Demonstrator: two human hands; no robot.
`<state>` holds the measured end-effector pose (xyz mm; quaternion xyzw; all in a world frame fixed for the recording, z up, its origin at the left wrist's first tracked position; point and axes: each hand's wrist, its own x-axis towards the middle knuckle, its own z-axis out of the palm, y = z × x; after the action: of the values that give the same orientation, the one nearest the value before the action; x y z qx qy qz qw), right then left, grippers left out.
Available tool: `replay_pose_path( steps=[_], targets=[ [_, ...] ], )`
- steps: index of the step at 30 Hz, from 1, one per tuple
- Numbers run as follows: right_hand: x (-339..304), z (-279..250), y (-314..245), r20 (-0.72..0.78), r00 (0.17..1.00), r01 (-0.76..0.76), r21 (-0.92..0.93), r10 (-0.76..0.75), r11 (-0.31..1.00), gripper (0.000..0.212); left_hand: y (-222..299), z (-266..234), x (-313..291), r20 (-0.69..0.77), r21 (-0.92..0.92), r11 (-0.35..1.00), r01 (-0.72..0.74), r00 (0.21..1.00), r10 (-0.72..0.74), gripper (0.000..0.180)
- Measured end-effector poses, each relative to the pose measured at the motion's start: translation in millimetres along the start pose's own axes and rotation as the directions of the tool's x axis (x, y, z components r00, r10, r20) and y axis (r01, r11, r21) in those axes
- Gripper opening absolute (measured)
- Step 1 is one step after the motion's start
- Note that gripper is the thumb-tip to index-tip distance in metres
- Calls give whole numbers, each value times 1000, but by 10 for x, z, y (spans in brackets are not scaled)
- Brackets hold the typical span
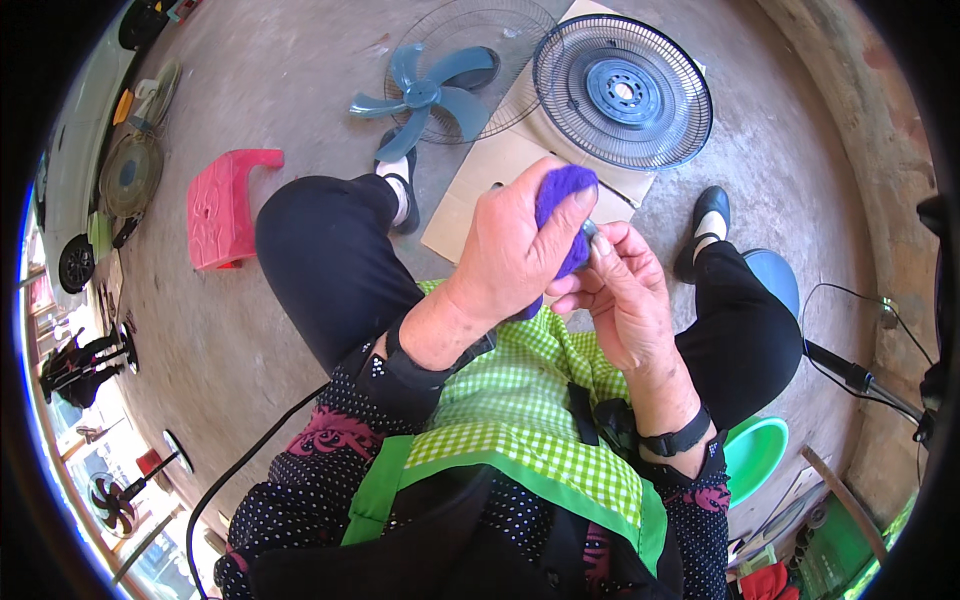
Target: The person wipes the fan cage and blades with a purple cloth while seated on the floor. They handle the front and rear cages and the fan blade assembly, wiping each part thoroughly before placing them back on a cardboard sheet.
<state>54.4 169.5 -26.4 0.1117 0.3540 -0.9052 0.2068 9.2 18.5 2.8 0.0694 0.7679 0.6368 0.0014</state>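
Note:
Above my lap, my left hand (505, 240) is closed round a bunched purple cloth (562, 195), its thumb pressed on the front. My right hand (632, 300) pinches a small grey piece (589, 229) against the cloth's right side. Fingers and cloth cover most of that piece, so its kind cannot be told. Beyond my hands, a blue fan blade (465, 108) with several vanes lies over a round wire grille (500, 128). To its right, a dark round fan grille (680, 110) with a blue centre rests on flattened cardboard (475, 205).
A pink plastic stool (222, 210) stands left of my knee. At my right are a green basin (765, 455), a round blue object (772, 275), a metal pole (850, 372) with a black cord, and a wall (850, 90). Other fans (132, 175) and a vehicle (85, 125) are far left.

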Motion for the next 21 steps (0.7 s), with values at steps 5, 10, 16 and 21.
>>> replay_pose_path(
  steps=[5,10,16,21],
  targets=[
    [-36,12,-16,28,1000,-2,46,1,999,13,-145,-12,16,-50,-305,947,96,992,-116,29],
    [-17,49,-70,10,996,87,127,-89,988,16,-301,-112,149,26,-630,711,312,924,-382,35],
    [-11,67,-71,-78,987,150,109,-142,983,18,-177,-108,94,60,-586,780,222,971,-231,46],
    [3,50,20,-139,961,217,-146,-238,965,16,-162,86,-30,124,-32,991,-127,984,130,33]
  ],
)
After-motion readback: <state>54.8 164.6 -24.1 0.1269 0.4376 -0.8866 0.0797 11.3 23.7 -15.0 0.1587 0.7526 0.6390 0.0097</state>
